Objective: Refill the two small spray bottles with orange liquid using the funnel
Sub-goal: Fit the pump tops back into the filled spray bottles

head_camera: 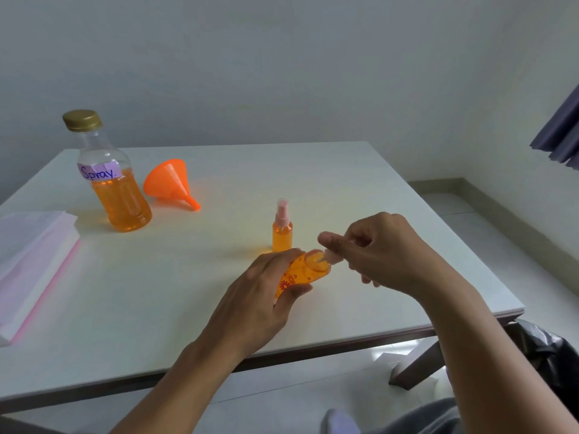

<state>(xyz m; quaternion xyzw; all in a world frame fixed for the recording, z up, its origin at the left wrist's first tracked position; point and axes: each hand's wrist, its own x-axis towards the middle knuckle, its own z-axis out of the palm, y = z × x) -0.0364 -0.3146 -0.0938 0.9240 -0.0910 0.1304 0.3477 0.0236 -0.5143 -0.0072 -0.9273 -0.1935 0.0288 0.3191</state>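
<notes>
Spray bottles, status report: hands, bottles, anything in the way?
Left hand grips patterned spray bottle, tilted; right hand on its pump top. Second spray bottle upright, capped. Funnel on its side, untouched. Nothing obstructing.

On the table (376, 189), the large bottle (114, 180) stands rear-left, the funnel (169, 183) lies just right of it, the upright spray bottle (282, 228) stands centrally, and the bag (28, 264) lies far left.
</notes>
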